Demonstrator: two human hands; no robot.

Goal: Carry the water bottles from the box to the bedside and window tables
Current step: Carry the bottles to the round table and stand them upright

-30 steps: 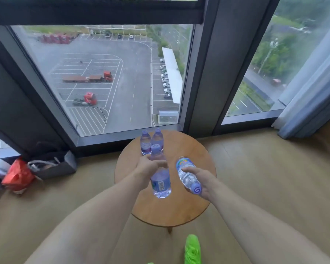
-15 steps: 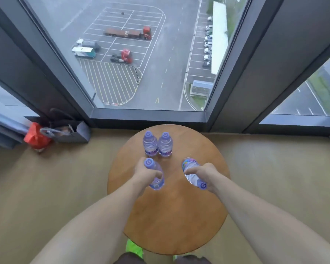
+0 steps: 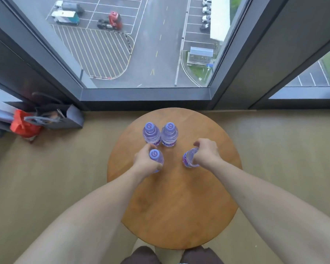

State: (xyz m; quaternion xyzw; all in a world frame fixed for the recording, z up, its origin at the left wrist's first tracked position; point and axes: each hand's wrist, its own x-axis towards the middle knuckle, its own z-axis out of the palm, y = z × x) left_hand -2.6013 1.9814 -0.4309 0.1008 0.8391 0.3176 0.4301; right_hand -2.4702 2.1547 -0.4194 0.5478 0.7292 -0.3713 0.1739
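The near half of the round wooden table [image 3: 179,212] lay bare, open to both forearms from the front. Toward the window, two upright clear plastic water bottles with purple caps [image 3: 160,135] stood touching each other, blocking the table's far middle. Bare wood showed at the far-right edge, beside the right hand [image 3: 206,152]. The left hand [image 3: 144,161] sat just in front of the standing pair. The dark window frame [image 3: 145,92] closed off the space beyond the table.

Round brown wooden table [image 3: 179,202]: smooth, satin sheen. Four clear glossy plastic bottles [image 3: 169,135], matt lilac caps. Grey bag [image 3: 69,119], possibly paper. Beige floor [image 3: 65,168] matt.
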